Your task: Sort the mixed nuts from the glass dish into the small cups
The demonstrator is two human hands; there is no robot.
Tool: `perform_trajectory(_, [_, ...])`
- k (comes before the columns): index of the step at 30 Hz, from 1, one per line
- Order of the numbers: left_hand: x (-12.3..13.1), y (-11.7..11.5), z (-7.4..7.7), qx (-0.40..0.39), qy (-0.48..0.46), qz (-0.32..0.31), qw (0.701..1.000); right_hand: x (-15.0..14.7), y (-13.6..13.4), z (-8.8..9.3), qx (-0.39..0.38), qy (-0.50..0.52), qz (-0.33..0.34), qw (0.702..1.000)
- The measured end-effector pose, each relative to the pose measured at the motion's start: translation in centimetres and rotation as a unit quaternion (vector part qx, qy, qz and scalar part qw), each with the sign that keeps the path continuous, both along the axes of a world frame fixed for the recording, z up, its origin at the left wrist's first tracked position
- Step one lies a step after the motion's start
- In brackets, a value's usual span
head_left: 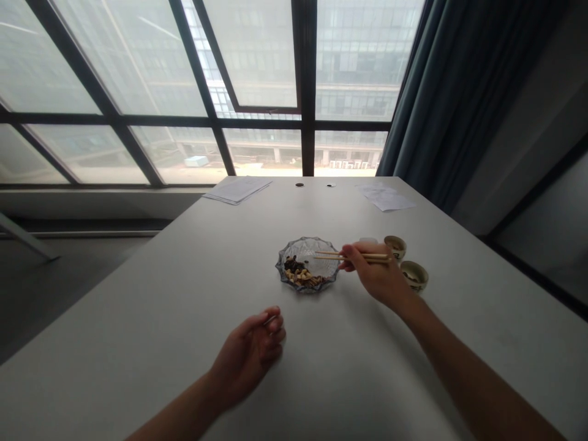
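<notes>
My right hand (374, 272) is shut on a pair of wooden chopsticks (353, 256), whose tips reach over a scalloped glass dish (289, 249). In the dish, a heap of dark beans (294, 266) lies beside pale nut pieces (303, 278), filling its near left side. Just right of my right hand stand two small cream ceramic cups (395, 247) (414, 275), and the nearer one holds something dark. My left hand (248, 357) rests low on the white table (184, 294), well short of the dish, with its fingers loosely curled and nothing visible in them.
Loose papers (237, 190) lie at the far left of the table, and more sheets (388, 199) lie at the far right. A small white object (367, 240) sits behind my right hand. The table's far edge meets a large window.
</notes>
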State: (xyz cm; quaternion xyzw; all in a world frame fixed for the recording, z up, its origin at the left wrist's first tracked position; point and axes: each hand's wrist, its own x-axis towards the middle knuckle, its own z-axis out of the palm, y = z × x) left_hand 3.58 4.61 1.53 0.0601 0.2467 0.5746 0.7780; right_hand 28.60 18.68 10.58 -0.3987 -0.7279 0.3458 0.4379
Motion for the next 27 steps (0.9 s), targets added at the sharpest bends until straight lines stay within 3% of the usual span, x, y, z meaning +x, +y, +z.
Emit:
perform_trajectory(4, [0.0,0.0,-0.1,-0.004,0.005,0.001,1.000,-1.7,0.6,-2.7,-0.036,0.014,0.018,0.999])
perform_trajectory(7, [0.1,0.0,0.0,-0.008,0.010,0.001,1.000,-2.2,0.7,-3.6,-0.055,0.031,0.018,0.998])
perform_trajectory(13, [0.2,-0.1,0.1,-0.008,0.009,0.003,1.000,-2.2,0.8,-3.9,-0.078,0.033,0.000,0.996])
perform_trajectory(27, [-0.1,0.0,-0.4,0.001,-0.012,-0.003,1.000,-2.2,0.1,-3.8,0.013,-0.033,0.012,0.999])
